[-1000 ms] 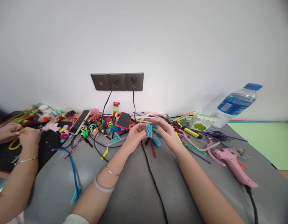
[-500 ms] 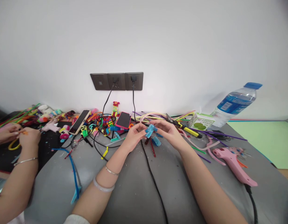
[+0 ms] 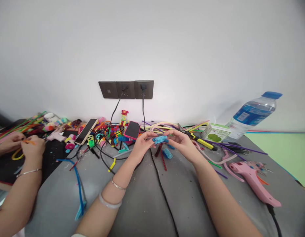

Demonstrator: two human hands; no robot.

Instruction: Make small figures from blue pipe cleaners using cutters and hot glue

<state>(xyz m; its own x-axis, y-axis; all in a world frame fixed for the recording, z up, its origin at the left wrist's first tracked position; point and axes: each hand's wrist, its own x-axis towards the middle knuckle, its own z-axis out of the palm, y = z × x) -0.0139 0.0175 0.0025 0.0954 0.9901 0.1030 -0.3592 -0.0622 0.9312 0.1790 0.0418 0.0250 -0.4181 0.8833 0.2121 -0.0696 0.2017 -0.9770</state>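
Between my two hands is a light-blue fuzzy piece (image 3: 160, 140), which looks like bundled pipe cleaner. My left hand (image 3: 145, 144) pinches its left end, thumb and fingers closed. At its right end my right hand (image 3: 180, 142) grips with thumb and forefinger. Just below, a second light-blue fuzzy piece (image 3: 167, 153) rests on the table. Beside it lies a dark red pipe cleaner (image 3: 164, 160). The fingers partly hide the ends of the held piece.
A pink glue gun (image 3: 256, 184), a tilted water bottle (image 3: 253, 115), a green-apple box (image 3: 216, 132) and yellow-handled pliers (image 3: 204, 142) lie right. Phones (image 3: 132, 130) and colourful pipe-cleaner figures (image 3: 90, 141) stand left. A black cable (image 3: 162, 191) crosses the table. Another person's hands (image 3: 32, 146) work at far left.
The light-blue piece has turned from a slanted, upright pose to nearly level between my fingers. The whole view has shifted slightly. The other person's hand shows more of an orange strip.
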